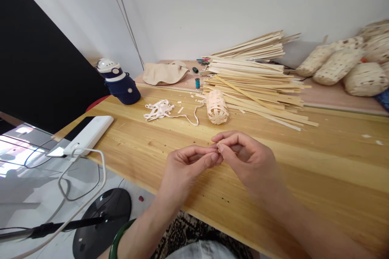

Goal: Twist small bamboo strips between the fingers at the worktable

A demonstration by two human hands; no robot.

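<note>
Over the wooden table (319, 162) my left hand (185, 170) and my right hand (246, 158) meet fingertip to fingertip. Both are closed in a pinch on a tiny pale sliver, too small to name. A small woven basket (216, 107) lies on its side just beyond my hands. To its left lies a tangle of thin pale strips (159, 110), one strand trailing toward the basket. A big pile of flat wooden strips (255, 81) is stacked behind the basket.
A white power bank (89, 133) with a cable lies at the table's left edge. A navy and white object (120, 81), a beige cloth (165, 73) and a small teal spool (197, 83) sit at the back. Several woven baskets (349, 64) are heaped at the far right.
</note>
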